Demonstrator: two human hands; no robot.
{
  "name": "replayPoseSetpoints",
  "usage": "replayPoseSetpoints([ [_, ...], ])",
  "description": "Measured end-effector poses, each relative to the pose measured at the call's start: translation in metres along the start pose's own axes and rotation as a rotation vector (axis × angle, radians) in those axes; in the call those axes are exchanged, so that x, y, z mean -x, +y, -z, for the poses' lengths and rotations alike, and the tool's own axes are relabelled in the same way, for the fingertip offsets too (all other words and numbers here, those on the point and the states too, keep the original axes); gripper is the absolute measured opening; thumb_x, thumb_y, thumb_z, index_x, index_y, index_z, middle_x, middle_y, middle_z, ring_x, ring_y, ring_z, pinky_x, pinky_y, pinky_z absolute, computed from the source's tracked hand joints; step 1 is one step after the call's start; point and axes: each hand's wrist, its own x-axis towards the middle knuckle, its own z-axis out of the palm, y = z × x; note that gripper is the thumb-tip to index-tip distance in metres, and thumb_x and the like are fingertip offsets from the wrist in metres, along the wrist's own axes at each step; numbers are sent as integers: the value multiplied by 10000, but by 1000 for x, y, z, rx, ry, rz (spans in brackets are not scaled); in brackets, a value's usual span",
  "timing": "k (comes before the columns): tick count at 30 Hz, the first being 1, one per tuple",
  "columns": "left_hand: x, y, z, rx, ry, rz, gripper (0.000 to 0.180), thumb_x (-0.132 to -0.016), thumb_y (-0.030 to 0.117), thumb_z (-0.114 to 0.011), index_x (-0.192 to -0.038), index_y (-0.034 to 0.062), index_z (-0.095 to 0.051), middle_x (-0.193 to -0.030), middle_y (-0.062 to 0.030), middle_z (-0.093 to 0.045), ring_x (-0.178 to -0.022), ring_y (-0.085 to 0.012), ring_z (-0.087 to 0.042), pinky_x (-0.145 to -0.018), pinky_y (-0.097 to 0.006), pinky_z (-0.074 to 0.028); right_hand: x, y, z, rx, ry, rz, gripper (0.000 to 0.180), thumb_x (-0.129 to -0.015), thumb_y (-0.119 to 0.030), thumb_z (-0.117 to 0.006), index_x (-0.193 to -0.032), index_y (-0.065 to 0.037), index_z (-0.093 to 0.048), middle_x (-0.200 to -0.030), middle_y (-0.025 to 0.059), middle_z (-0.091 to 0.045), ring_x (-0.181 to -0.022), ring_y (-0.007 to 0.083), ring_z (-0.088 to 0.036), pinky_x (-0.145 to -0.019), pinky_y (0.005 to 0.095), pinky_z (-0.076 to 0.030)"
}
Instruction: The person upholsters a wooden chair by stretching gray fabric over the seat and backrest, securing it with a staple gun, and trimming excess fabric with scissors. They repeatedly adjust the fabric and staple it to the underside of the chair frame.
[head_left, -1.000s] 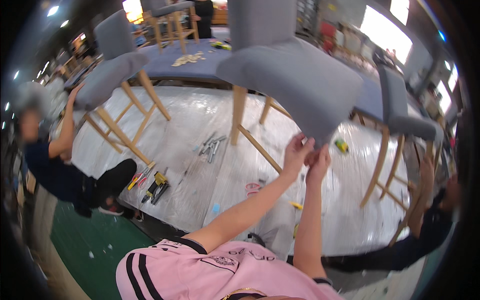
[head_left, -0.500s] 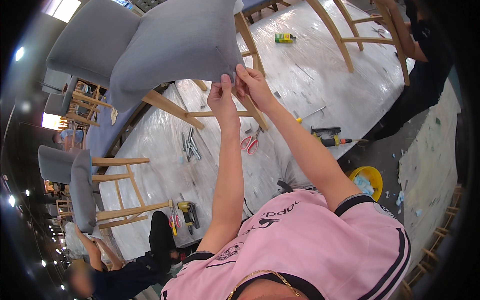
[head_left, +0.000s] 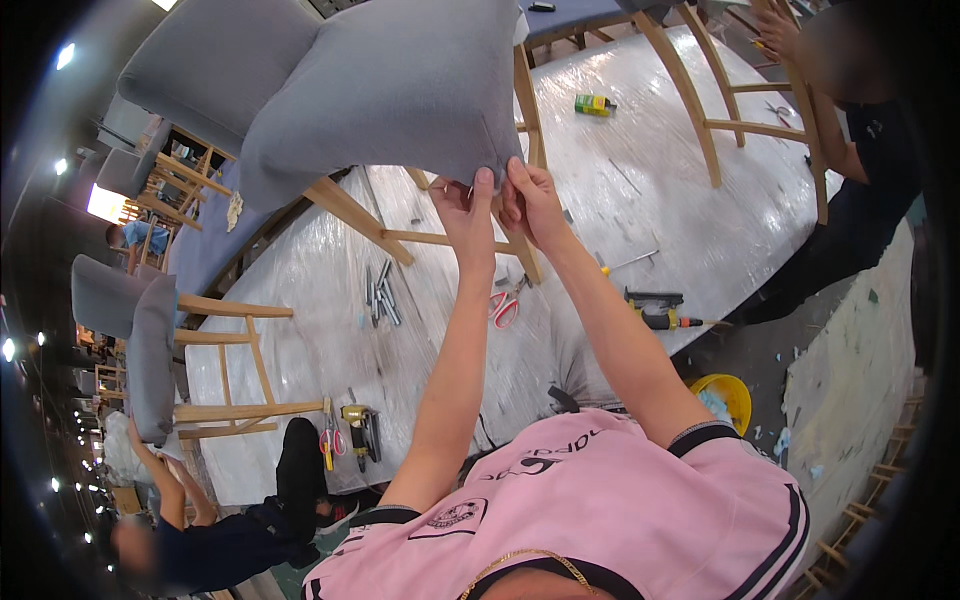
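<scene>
A wooden-legged chair with a grey fabric seat stands in front of me on the plastic-covered table. At the near right corner of the seat, my left hand pinches the lower edge of the grey seat cover, its thumb up against the cloth and its fingers curled under. Close beside it, my right hand is closed on the same cover at the corner's right side. A wooden chair leg comes down behind my hands. What lies under the fabric edge is hidden.
On the plastic-covered table lie metal bolts or rods, red-handled scissors, a screwdriver, staple guns and a green-yellow box. A yellow bucket stands below right. Co-workers handle chairs at left and right.
The view has shifted, so the chair and table sit slightly lower and farther right. Both my hands stay at the same seat corner, with the fingers slightly repositioned on the fabric.
</scene>
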Motion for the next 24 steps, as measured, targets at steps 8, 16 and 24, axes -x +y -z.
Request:
replayPoseSetpoints([
  [8,-22,-4,-6,-27,-125,77,567,-929,412,-776,-1187,-49,-570,-1064,-107,-630,-940,-141,-580,-833,-277,-483,-2,1,0,22,14,-5,484,-1083,-424,-530,-736,-87,-548,-518,22,-502,-398,118,-463,-392,267,-387],
  [16,-20,-12,-9,-23,-21,-47,361,-971,225,-682,-1160,-64,-578,-1066,-113,-632,-925,-161,-591,-824,-310,-494,-1,6,-3,-26,-3,4,457,-1084,-425,-526,-755,-113,-584,-539,9,-531,-416,101,-493,-395,250,-383],
  [24,-23,-14,-22,-81,15,-120,420,-969,223,-659,-1227,-88,-547,-1193,-165,-614,-1073,-213,-579,-959,-352,-467,0,11,2,142,115,39,458,-1075,-411,-554,-769,-75,-610,-564,14,-554,-421,106,-502,-400,268,-404],
])
